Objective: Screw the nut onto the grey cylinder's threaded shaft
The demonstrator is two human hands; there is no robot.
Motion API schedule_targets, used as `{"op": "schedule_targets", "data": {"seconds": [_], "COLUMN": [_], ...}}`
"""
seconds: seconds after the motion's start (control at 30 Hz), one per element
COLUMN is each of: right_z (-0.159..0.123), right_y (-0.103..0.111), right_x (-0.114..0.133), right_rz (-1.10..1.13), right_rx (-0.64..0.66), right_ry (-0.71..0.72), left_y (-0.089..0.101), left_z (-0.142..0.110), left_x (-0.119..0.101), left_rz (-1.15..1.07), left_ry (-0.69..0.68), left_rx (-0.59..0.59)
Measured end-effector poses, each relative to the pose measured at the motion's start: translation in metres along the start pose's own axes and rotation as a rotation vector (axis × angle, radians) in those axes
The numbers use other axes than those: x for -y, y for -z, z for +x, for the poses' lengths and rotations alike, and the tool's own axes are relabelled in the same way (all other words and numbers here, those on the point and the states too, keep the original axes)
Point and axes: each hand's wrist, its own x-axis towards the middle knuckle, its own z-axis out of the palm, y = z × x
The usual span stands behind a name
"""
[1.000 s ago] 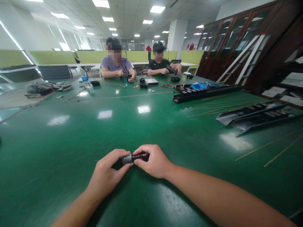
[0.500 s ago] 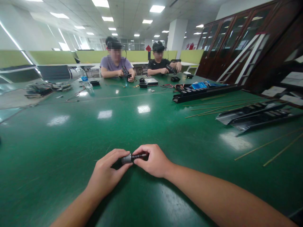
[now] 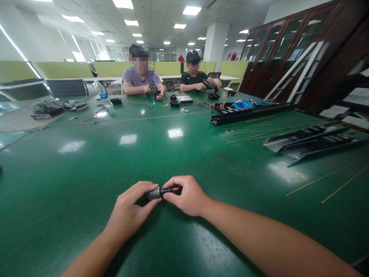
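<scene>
Hardly any change since the last look: only a small tip of the view, with both hands in almost the same spot. Big bright room, with tall wood and glass cupboards (image 3: 288, 50) off to the right. Long green desk (image 3: 86, 165) across the whole view. On the far side, one person in a purple shirt (image 3: 141, 77) and one in a black shirt (image 3: 196, 79), both with small things in their hands. Off to the right, long black trays (image 3: 250, 114) and thin sticks (image 3: 276, 130).

Up close, a small metal part (image 3: 163, 192) between the left hand (image 3: 128, 207) and the right hand (image 3: 186, 196), low over the near part of the desk. Left fingers (image 3: 141, 188) curled around its silver cap (image 3: 154, 193); right fingers (image 3: 175, 184) pinching its black stem (image 3: 171, 189). Risk of a slip from a tight twist or a loose pinch, then maybe a drop and a long roll across the shiny desk.
</scene>
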Motion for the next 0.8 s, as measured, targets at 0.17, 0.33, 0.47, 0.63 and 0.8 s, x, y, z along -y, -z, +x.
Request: {"op": "schedule_targets", "data": {"seconds": [0.17, 0.33, 0.47, 0.63, 0.8], "right_z": [0.0003, 0.0004, 0.0000, -0.0001, 0.0002], "right_y": [0.0008, 0.0006, 0.0001, -0.0002, 0.0005], "right_x": [0.0006, 0.0013, 0.0004, -0.0006, 0.0011], "right_rz": [0.004, 0.006, 0.006, -0.005, -0.003], "right_rx": [0.002, 0.002, 0.011, 0.015, 0.011], "right_ry": [-0.003, -0.007, -0.002, -0.005, -0.005], "left_y": [0.0009, 0.0006, 0.0008, 0.0012, 0.0026], "left_z": [-0.0010, -0.0013, -0.0009, 0.0004, 0.0019], "left_x": [-0.0005, -0.0005, 0.0001, 0.0001, -0.0015], "left_rz": [-0.008, -0.004, 0.004, 0.005, 0.010], "left_ry": [0.004, 0.003, -0.005, -0.025, -0.028], "left_rx": [0.005, -0.001, -0.002, -0.004, -0.014]}}
